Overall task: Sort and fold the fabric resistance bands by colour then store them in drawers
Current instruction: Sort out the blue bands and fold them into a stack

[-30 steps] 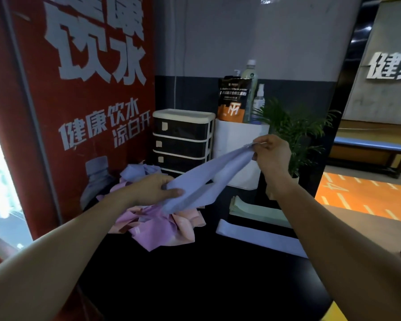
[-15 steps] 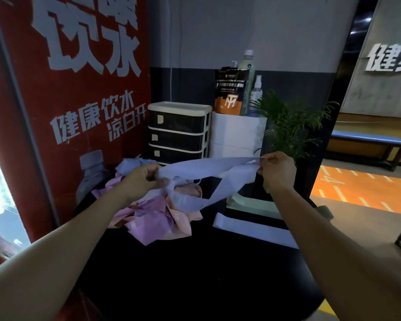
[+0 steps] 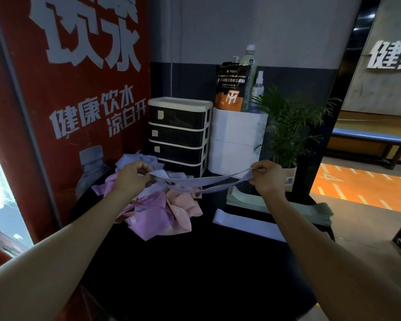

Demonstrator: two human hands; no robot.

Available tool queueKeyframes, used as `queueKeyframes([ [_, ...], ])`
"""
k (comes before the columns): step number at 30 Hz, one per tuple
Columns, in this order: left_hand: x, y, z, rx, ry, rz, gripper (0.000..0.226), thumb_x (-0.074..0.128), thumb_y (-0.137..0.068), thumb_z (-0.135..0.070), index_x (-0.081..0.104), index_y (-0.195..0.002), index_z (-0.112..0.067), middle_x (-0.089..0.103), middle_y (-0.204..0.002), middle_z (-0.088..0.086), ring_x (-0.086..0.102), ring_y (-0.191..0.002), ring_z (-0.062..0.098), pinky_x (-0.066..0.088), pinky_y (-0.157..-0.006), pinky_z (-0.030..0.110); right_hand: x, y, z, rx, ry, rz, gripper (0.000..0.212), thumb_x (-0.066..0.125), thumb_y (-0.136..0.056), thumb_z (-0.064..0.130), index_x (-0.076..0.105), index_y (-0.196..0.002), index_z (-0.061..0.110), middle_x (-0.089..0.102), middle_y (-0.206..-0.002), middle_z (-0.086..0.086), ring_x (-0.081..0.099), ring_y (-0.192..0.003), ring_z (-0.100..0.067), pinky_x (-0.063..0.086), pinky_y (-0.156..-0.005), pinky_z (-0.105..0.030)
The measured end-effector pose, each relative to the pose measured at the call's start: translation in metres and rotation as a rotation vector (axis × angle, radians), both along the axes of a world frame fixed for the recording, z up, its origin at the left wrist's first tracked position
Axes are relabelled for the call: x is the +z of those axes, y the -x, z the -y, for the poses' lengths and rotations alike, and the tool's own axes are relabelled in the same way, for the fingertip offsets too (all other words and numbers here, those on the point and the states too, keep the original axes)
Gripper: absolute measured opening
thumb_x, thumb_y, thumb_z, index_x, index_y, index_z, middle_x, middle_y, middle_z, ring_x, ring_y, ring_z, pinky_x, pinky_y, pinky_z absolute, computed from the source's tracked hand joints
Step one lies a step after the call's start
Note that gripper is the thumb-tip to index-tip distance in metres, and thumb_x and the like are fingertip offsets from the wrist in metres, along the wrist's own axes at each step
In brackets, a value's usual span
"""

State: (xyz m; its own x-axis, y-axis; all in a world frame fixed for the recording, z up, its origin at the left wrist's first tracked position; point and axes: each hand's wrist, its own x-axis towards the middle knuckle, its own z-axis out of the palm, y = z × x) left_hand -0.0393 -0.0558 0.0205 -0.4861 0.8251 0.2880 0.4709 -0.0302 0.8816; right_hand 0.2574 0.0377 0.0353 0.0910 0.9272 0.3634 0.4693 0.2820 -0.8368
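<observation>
A lavender fabric band (image 3: 202,181) hangs stretched flat between my hands above the black table (image 3: 195,262). My left hand (image 3: 131,179) pinches its left end and my right hand (image 3: 265,177) pinches its right end. Below the band lies a loose pile of pink, peach and lavender bands (image 3: 155,209). A folded lavender band (image 3: 248,224) lies flat to the right of the pile. A stack of folded pale green bands (image 3: 315,210) sits behind it. The drawer unit (image 3: 178,133), black with a cream frame, stands at the back with all drawers closed.
A white box (image 3: 236,140) beside the drawers carries a powder pouch (image 3: 233,89), a bottle and a spray bottle. A potted plant (image 3: 287,126) stands at the table's right rear. A red poster wall (image 3: 67,89) borders the left side.
My right hand came down and both hands spread apart, pulling the lavender band from a raised slant into a low, level stretch over the pile.
</observation>
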Motion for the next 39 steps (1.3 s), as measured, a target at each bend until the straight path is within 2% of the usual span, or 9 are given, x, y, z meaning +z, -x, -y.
queueKeyframes([
  [5,-0.001,-0.003,0.009,-0.053,0.053,-0.053,0.033,0.066,-0.076,0.01,0.059,-0.106,-0.003,0.062,-0.089,0.006,0.057,-0.082,0.015,0.043,-0.06,0.004,-0.012,-0.003,0.003,0.069,0.098,0.004,0.013,0.053,-0.089,-0.001,0.063,-0.095,0.002,0.064,-0.088,-0.015,0.065,-0.086,-0.035,0.055,-0.081,-0.05],
  [8,-0.001,-0.003,0.011,-0.013,0.026,-0.078,0.031,0.068,-0.076,0.011,0.061,-0.105,0.004,0.062,-0.086,0.007,0.057,-0.088,0.018,0.041,-0.057,-0.001,-0.014,-0.006,0.007,0.119,0.154,0.108,0.023,0.056,-0.086,0.003,0.064,-0.107,-0.002,0.065,-0.099,-0.015,0.061,-0.095,-0.03,0.051,-0.087,-0.037],
  [11,-0.001,0.0,0.013,0.101,-0.011,-0.176,0.019,0.066,-0.083,-0.003,0.064,-0.101,0.003,0.06,-0.082,0.006,0.055,-0.079,0.018,0.036,-0.057,0.004,-0.019,-0.011,0.011,0.165,0.152,0.215,0.029,0.059,-0.084,-0.002,0.062,-0.112,-0.007,0.065,-0.107,-0.023,0.06,-0.097,-0.033,0.049,-0.087,-0.038],
  [15,-0.003,0.005,0.014,0.125,-0.022,-0.016,0.01,0.063,-0.086,-0.003,0.064,-0.095,-0.001,0.058,-0.071,0.007,0.055,-0.072,0.021,0.049,-0.075,0.033,-0.025,-0.02,0.011,0.157,0.2,0.074,0.009,0.066,-0.082,-0.001,0.065,-0.077,0.007,0.066,-0.089,-0.022,0.065,-0.085,-0.036,0.054,-0.083,-0.046],
  [18,-0.002,0.004,0.015,0.126,-0.024,-0.042,0.022,0.062,-0.088,-0.005,0.062,-0.108,0.004,0.059,-0.087,0.013,0.054,-0.084,0.022,0.047,-0.082,0.039,-0.025,-0.024,0.011,0.159,0.245,-0.036,0.006,0.059,-0.088,0.001,0.064,-0.087,-0.003,0.061,-0.077,-0.018,0.059,-0.059,-0.021,0.049,-0.061,-0.03],
  [23,-0.002,0.003,0.015,0.114,-0.004,-0.011,0.028,0.062,-0.088,-0.009,0.06,-0.112,0.006,0.061,-0.093,0.016,0.055,-0.087,0.023,0.051,-0.09,0.046,-0.024,-0.031,0.016,0.117,0.152,0.104,0.011,0.058,-0.091,0.014,0.061,-0.091,0.002,0.053,-0.073,-0.013,0.049,-0.07,-0.026,0.045,-0.072,-0.04],
  [27,-0.003,-0.006,0.013,0.102,0.006,-0.05,0.025,0.061,-0.09,-0.014,0.062,-0.108,0.003,0.062,-0.096,0.016,0.054,-0.086,0.023,0.046,-0.077,0.034,-0.025,-0.041,0.022,0.085,0.135,0.171,0.02,0.056,-0.093,0.014,0.055,-0.08,-0.002,0.046,-0.07,-0.015,0.042,-0.072,-0.024,0.03,-0.066,-0.029],
  [35,-0.004,-0.044,0.007,0.066,0.015,-0.189,0.02,0.055,-0.092,-0.011,0.062,-0.093,0.008,0.051,-0.083,0.012,0.045,-0.08,0.021,0.03,-0.053,0.021,-0.036,-0.069,0.032,-0.014,0.178,0.102,0.031,0.053,-0.094,0.016,0.046,-0.066,0.007,0.039,-0.059,-0.006,0.036,-0.055,-0.018,0.029,-0.057,-0.029],
  [39,-0.008,-0.056,0.002,-0.008,0.053,-0.168,0.02,0.056,-0.092,-0.015,0.064,-0.098,0.003,0.058,-0.089,0.013,0.049,-0.083,0.021,0.035,-0.07,0.026,-0.035,-0.086,0.04,-0.05,0.154,0.076,0.034,0.054,-0.093,0.014,0.041,-0.063,0.009,0.038,-0.058,-0.005,0.037,-0.06,-0.02,0.028,-0.06,-0.029],
])
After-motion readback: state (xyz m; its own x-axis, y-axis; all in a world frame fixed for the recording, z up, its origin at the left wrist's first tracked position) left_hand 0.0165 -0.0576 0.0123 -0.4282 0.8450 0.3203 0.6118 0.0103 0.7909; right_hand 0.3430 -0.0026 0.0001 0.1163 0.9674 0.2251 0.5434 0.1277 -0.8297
